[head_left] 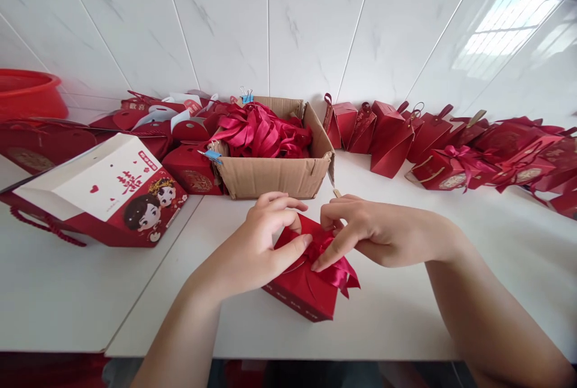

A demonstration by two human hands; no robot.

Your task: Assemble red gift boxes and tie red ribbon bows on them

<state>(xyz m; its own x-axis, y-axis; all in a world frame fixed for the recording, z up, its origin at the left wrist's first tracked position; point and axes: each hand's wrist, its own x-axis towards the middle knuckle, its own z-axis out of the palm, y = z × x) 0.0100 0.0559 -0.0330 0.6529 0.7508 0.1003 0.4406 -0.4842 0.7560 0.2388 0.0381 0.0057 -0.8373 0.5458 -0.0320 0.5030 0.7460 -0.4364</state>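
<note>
A small red gift box (311,301) stands on the white table between my hands, with pale lettering along its near side. A shiny crimson ribbon (343,274) is gathered in a bow on its lid, and its cut tails hang over the right side. My left hand (274,238) reaches over the lid from the left, thumb and forefinger closed on the ribbon near the bow's centre. From the right, my right hand (360,229) grips the ribbon with bent fingers, its forefinger pointing down at the lid. The fingers partly hide the knot.
Behind the box stands an open cardboard carton (274,178) full of crimson ribbons (261,130), with blue binder clips (247,97) on it. A red and white carton (121,196) lies at left. Several red gift boxes (390,142) line the tiled wall. A red basin (29,97) sits far left.
</note>
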